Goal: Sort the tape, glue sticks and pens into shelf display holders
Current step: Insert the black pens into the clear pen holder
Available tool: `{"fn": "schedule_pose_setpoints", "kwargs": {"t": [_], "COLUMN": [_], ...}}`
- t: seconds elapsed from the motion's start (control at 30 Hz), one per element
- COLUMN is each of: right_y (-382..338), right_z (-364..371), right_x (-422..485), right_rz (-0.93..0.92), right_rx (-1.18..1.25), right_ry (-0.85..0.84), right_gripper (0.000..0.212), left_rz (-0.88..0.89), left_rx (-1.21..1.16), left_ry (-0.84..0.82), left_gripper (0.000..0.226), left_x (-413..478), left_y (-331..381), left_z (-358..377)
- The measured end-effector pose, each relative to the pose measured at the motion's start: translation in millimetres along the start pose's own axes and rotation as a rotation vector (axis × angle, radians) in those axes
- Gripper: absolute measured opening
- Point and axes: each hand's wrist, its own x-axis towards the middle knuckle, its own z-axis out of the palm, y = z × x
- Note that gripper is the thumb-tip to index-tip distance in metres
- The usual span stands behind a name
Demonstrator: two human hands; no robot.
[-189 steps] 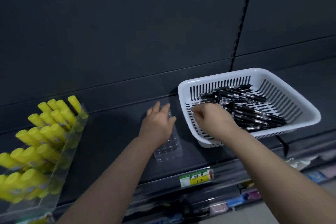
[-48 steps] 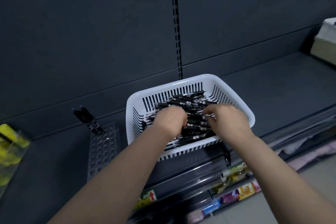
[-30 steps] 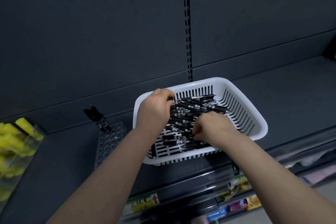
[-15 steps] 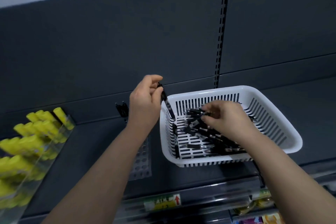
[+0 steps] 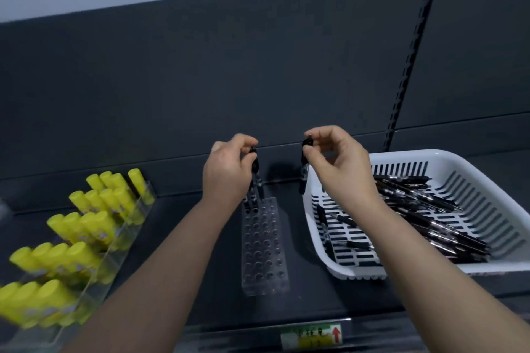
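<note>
Presently: glue sticks (image 5: 86,218) racked, left; clear pen holder (image 5: 265,261), centre, mostly vacant; left hand (image 5: 228,172) pinches a pen (image 5: 255,172) at its far row; right hand (image 5: 341,165) pinches a second pen (image 5: 304,173) beside the white basket (image 5: 415,155), right, where most pens (image 5: 430,209) lie; tape unseen

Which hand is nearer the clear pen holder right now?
Left. The left hand pinches a pen above the pen holder's far end; the right hand holds another by the white basket.
</note>
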Motion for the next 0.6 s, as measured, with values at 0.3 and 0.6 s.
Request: {"fn": "schedule_pose_setpoints", "kwargs": {"t": [0.3,0.6], "right_y": [16.8,21.5], "right_z": [41.8,68.1], "right_x": [6.8,13.7], "right_rz": [0.022,0.043], "right_rx": [-0.149,-0.159], "right_ry": [-0.053,-0.049], "right_gripper": [0.018,0.017], "left_rz": [0.079,0.096], "left_rx": [0.05,0.077], "left_ry": [-0.202,-0.248], "left_gripper": [0.02,0.021], "left_x": [4.5,9.4], "left_y": [-38.6,-35.5], "left_z": [13.5,12.9]}}
